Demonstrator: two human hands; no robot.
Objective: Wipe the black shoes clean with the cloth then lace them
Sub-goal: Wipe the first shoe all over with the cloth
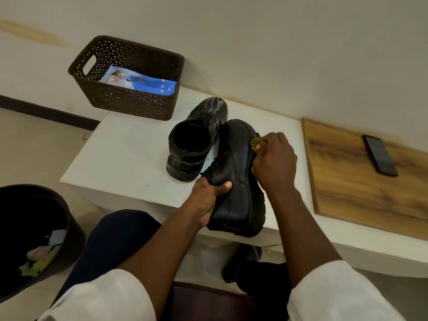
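2 black shoes in view: the near shoe [236, 181] is tipped on its side at the front edge of the white surface [120, 158], heel overhanging toward the person; the far shoe [196, 140] stands upright just beside it, touching or nearly so, toe toward the wall with pale scuffs or smears on the toe cap. Left hand [208, 200] is clamped around the collar of the near shoe, thumb on the outer leather. Right hand [273, 158] is curled tight around a bunched yellow-green cloth [258, 144], pressing it on the edge near the sole at the toe end. Risks, as judgement: the shoe hangs partly off the edge, so a hard wipe stroke against only 1 holding hand could twist it loose and drop it to the floor; pushing toward the far shoe could knock that 1 over. Cloth is wadded small, so bare fingers may rub the dirt instead. Laces on the near shoe look loose by the eyelets and could snag. Phone [379, 156] on the wooden board [361, 188], brown basket [129, 77] and dark bin [34, 228] sit well apart, low risk.
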